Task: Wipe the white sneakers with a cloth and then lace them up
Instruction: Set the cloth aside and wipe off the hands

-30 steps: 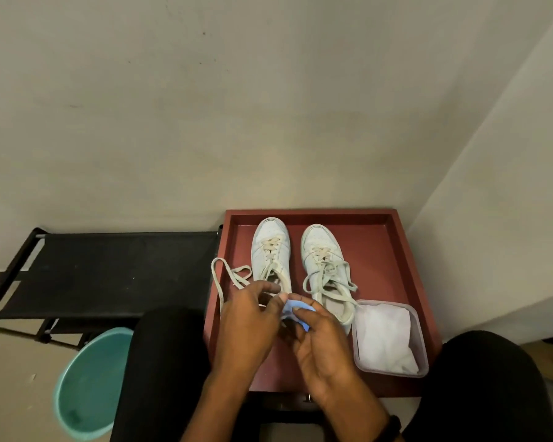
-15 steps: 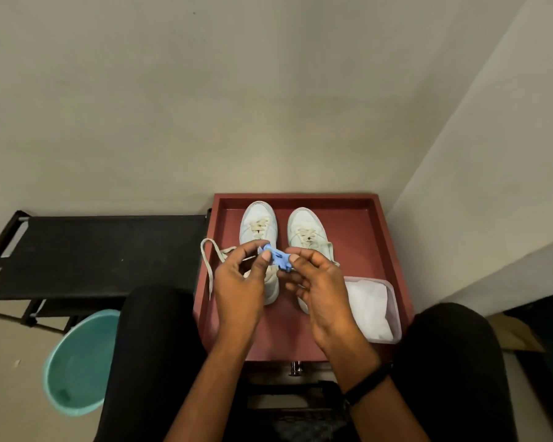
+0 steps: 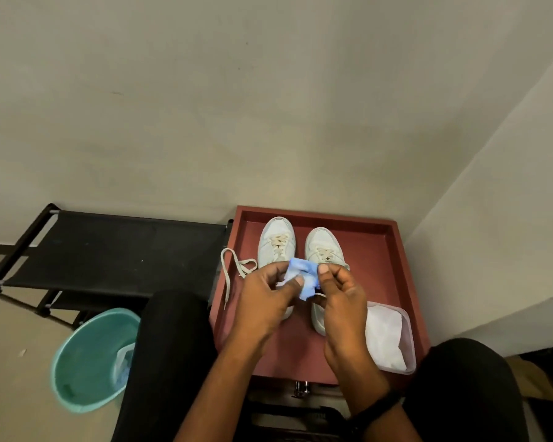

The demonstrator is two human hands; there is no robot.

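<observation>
Two white sneakers stand side by side on a red tray (image 3: 387,250), toes toward the wall: the left sneaker (image 3: 276,242) and the right sneaker (image 3: 324,250). Both carry cream laces, and a loose lace end (image 3: 233,272) trails over the tray's left rim. Above the shoes' heels, my left hand (image 3: 267,301) and my right hand (image 3: 342,298) pinch a small blue cloth (image 3: 302,277) between thumbs and fingers, spreading it. My hands hide the rear halves of both sneakers.
A clear plastic tub (image 3: 407,339) holding white cloth sits at the tray's front right. A black fabric rack (image 3: 109,247) stands to the left, a teal bin (image 3: 83,358) below it. My knees in black trousers flank the tray. Walls close in behind and on the right.
Both hands have lifted from the shoes' heels and pulled the crumpled blue cloth open wider between them. The view has shifted slightly.
</observation>
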